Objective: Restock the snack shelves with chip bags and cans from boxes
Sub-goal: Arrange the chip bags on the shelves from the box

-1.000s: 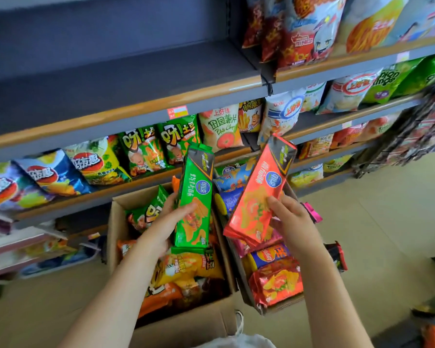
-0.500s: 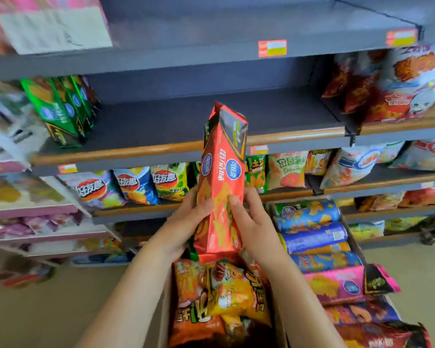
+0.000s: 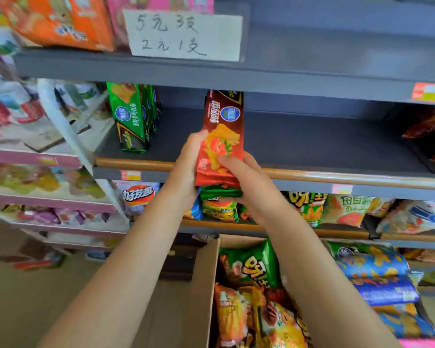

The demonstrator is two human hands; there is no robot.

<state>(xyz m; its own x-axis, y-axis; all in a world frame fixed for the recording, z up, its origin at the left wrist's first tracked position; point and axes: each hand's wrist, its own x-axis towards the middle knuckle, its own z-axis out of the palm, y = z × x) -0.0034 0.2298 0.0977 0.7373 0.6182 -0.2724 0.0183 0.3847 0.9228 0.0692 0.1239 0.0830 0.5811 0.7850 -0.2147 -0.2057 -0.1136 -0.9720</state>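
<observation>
A tall red chip bag [image 3: 222, 136] stands upright at the front edge of the dark grey shelf [image 3: 312, 144]. My left hand [image 3: 189, 167] grips its left side and my right hand [image 3: 244, 182] grips its lower right. A green chip bag [image 3: 220, 192] is stacked behind the red one; only its bottom edge shows, pinched between both hands. Several matching green bags [image 3: 133, 116] stand on the same shelf to the left. Below my arms an open cardboard box [image 3: 204, 285] holds more chip bags.
A second box at the lower right holds blue chip cans [image 3: 379, 277]. The shelf below carries a row of chip bags [image 3: 347, 209]. A handwritten price sign [image 3: 183, 35] hangs on the shelf above. Pink shelving [image 3: 35, 159] stands to the left. Dark red bags [image 3: 430, 131] sit at the shelf's right end.
Both hands have lifted the red and green bags from above the boxes up to the dark shelf. They were held apart a second ago and are now stacked together.
</observation>
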